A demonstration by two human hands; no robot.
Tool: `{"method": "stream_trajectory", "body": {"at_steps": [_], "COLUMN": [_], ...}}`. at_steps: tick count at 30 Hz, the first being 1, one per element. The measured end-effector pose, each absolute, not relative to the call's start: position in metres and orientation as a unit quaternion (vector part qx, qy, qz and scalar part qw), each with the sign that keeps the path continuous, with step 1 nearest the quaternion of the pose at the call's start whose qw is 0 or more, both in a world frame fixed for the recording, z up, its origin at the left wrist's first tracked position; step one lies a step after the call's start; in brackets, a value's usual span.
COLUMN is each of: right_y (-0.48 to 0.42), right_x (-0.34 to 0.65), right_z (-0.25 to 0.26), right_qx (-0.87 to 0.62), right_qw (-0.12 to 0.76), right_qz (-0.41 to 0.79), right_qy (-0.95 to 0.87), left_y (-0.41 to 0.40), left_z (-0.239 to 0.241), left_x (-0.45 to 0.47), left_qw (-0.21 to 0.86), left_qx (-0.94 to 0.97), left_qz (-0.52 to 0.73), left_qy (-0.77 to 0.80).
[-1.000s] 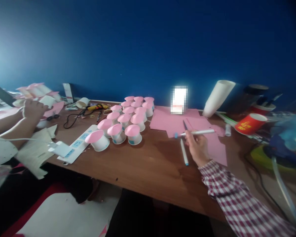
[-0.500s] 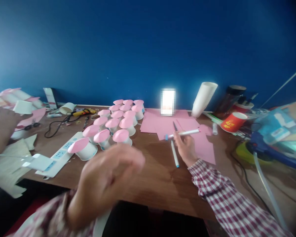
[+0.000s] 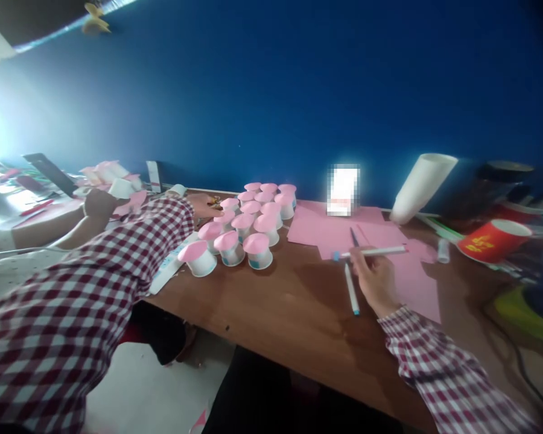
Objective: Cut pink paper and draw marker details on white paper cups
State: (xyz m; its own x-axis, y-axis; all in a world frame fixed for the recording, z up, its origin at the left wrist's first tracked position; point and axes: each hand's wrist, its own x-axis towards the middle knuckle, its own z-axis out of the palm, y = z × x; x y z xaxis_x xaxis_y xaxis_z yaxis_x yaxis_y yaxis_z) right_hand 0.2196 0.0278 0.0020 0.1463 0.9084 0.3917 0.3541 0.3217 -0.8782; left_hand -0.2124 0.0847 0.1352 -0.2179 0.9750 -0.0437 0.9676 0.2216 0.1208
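My left arm stretches left across the table. My left hand (image 3: pixel 203 205) lies low behind the paper cups, over a yellow and dark item (image 3: pixel 215 204) mostly hidden by it; its fingers are blurred. My right hand (image 3: pixel 374 278) rests at the edge of the pink paper (image 3: pixel 308 228), closed on a white marker (image 3: pixel 387 249) with a blue end that lies crosswise. A dark pen-like thing (image 3: pixel 353 236) points away just beyond those fingers. Another white marker (image 3: pixel 352 290) with a blue tip lies left of the hand. Several upturned cups (image 3: pixel 257 252) with pink paper tops stand in rows between my hands.
A stack of white cups (image 3: pixel 423 187) leans by the blue wall, near a glowing blurred screen (image 3: pixel 342 190). A red cup (image 3: pixel 495 241) lies tilted at right. At left, another person's hand (image 3: pixel 98 204) is near more pink-topped cups (image 3: pixel 111 175). A power strip (image 3: pixel 172 265) lies under my left sleeve.
My left hand has gone from in front of the cups to behind them on the left. The view has turned left. My right hand keeps its place on the paper with the marker.
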Motion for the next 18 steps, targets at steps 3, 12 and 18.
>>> {"method": "stream_trajectory", "body": {"at_steps": [3,12,18], "right_y": [0.027,0.024,0.027], "right_x": [0.219,0.216,0.218], "right_z": [0.005,0.012,0.004], "right_qx": [-0.528,-0.534,-0.538], "right_qw": [0.548,0.549,0.547], "right_qz": [0.249,0.253,0.273], "right_qy": [-0.599,-0.591,-0.580], "left_y": [0.095,0.112,0.118], "left_z": [0.126,0.109,0.099], "left_x": [-0.215,-0.212,-0.209], "left_qw": [0.093,0.136,0.114], "left_qx": [0.598,0.659,0.671], "left_qz": [0.002,-0.038,-0.033], "left_qy": [0.796,0.739,0.732]}}
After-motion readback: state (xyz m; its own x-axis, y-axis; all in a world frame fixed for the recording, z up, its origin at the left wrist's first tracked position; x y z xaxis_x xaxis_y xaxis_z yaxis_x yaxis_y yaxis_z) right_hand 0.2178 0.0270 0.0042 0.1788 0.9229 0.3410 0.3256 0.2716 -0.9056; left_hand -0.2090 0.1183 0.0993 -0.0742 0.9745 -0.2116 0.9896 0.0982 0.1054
